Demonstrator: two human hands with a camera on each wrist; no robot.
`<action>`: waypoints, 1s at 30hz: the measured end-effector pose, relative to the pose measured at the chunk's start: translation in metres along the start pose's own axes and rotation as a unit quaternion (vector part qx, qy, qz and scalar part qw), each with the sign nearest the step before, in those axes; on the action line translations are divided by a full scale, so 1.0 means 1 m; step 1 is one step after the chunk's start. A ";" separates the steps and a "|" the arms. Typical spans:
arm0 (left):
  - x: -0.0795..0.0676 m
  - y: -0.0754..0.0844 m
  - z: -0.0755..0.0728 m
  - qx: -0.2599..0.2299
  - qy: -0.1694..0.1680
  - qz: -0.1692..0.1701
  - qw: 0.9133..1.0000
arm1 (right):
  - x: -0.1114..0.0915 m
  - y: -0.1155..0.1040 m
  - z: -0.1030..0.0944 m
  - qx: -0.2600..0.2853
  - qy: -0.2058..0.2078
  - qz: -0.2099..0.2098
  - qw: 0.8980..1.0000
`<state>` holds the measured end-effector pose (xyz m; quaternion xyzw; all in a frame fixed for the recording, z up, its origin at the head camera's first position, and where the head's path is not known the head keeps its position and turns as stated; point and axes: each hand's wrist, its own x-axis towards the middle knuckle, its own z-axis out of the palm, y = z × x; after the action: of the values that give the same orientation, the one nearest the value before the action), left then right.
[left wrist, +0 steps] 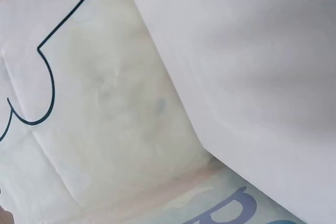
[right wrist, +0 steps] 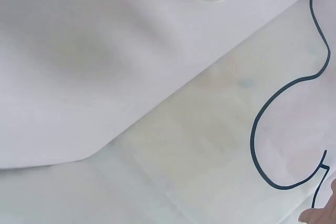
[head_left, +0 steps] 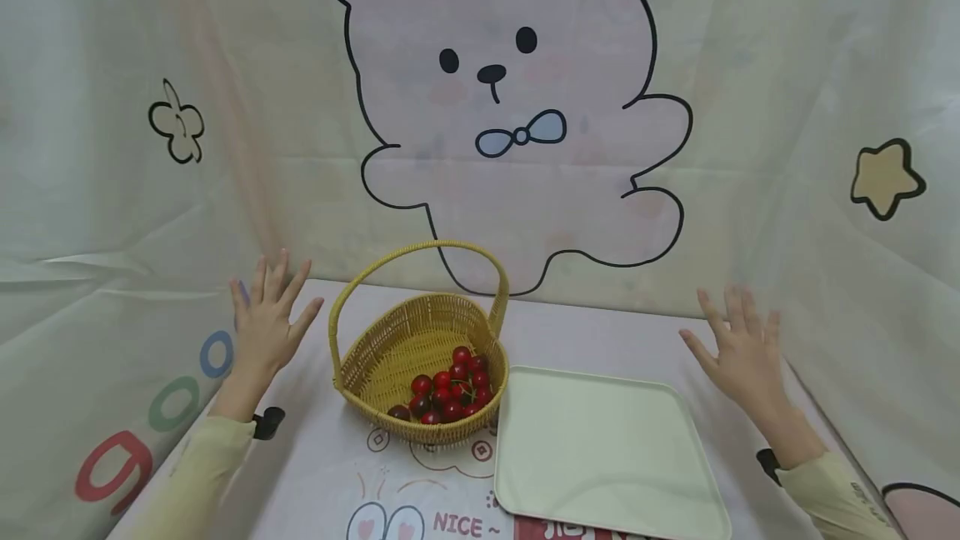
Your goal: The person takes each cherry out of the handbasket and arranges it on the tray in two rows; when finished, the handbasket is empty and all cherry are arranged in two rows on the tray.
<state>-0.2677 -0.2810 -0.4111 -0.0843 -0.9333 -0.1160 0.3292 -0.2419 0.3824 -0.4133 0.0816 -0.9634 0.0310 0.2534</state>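
A yellow woven basket (head_left: 375, 348) with a tall arched handle stands left of centre on the table. Dark red cherries (head_left: 442, 394), some with green stems, lie heaped in its front right part. To its right is a flat pale green tray (head_left: 607, 448) with nothing on it. My left hand (head_left: 264, 323) is raised left of the basket, fingers spread and holding nothing. On the other side, my right hand (head_left: 738, 352) is held up beyond the tray's right edge, its fingers also spread. Only fingertips show at the edges of both wrist views.
The white table (head_left: 592, 332) carries printed drawings and lettering along its front. A cloth backdrop (head_left: 742, 148) with a large cartoon bear rises behind it, and cloth also hangs at both sides. The basket's right side is close against the tray's left edge.
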 end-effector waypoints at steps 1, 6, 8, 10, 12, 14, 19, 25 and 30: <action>-0.001 0.002 0.000 -0.007 0.006 -0.003 1.000 | 0.001 -0.004 0.002 0.004 0.000 -0.002 1.000; -0.002 0.013 -0.002 -0.057 0.053 -0.007 0.997 | 0.007 -0.025 0.009 0.034 0.007 -0.019 0.999; -0.002 0.017 -0.003 -0.085 0.081 0.003 0.993 | 0.009 -0.035 0.011 0.046 0.012 -0.029 0.998; -0.001 0.022 -0.004 -0.112 0.107 0.022 0.988 | 0.011 -0.045 0.014 0.055 0.015 -0.038 0.998; -0.001 0.026 -0.005 -0.132 0.125 0.040 0.983 | 0.013 -0.055 0.016 0.069 0.019 -0.047 0.996; -0.002 0.030 -0.007 -0.144 0.133 0.058 0.979 | 0.014 -0.065 0.019 0.083 0.023 -0.054 0.995; -0.006 0.041 -0.011 -0.162 0.134 0.100 0.973 | 0.016 -0.092 0.026 0.120 0.020 -0.066 0.990; -0.006 0.053 -0.012 -0.176 0.136 0.177 0.959 | 0.018 -0.124 0.032 0.154 0.027 -0.084 0.984; -0.002 0.063 -0.012 -0.181 0.145 0.218 0.948 | 0.016 -0.149 0.035 0.184 0.034 -0.105 0.977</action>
<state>-0.2446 -0.2240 -0.3934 -0.3260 -0.7978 -0.2190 0.4575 -0.2469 0.2298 -0.4335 0.2262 -0.9181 0.1842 0.2684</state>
